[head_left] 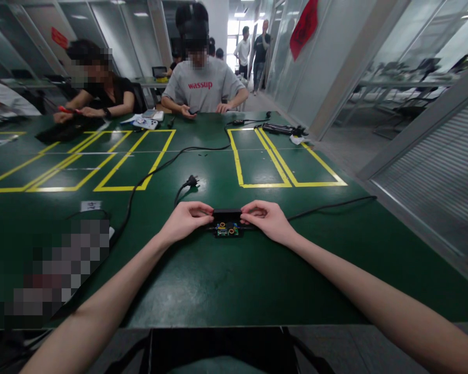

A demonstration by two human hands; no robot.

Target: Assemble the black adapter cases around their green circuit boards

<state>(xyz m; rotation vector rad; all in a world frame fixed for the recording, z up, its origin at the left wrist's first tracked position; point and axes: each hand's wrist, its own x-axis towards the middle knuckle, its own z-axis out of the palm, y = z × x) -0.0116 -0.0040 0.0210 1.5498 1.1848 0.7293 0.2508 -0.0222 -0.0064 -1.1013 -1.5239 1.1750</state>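
Between my two hands, a black plastic cover (226, 215) of a power adapter stands tilted up on its long edge. My left hand (187, 219) pinches the cover's left end between thumb and fingers. At the opposite end my right hand (268, 219) grips it the same way. Just in front of the cover lies the adapter's circuit board (227, 229), with yellow ring coils and green and blue parts, in a black lower shell. A black cord with a plug (192, 181) runs out past my left hand. Another black cord (331, 206) leads off to the right.
Yellow tape (265, 185) marks rectangles on the green table (179, 291). A long black cable (167, 162) crosses it. A pixelated object (62, 270) lies at left, near a paper label (91, 206). A folded black tripod-like item (283, 129) rests at the far right. People sit opposite.
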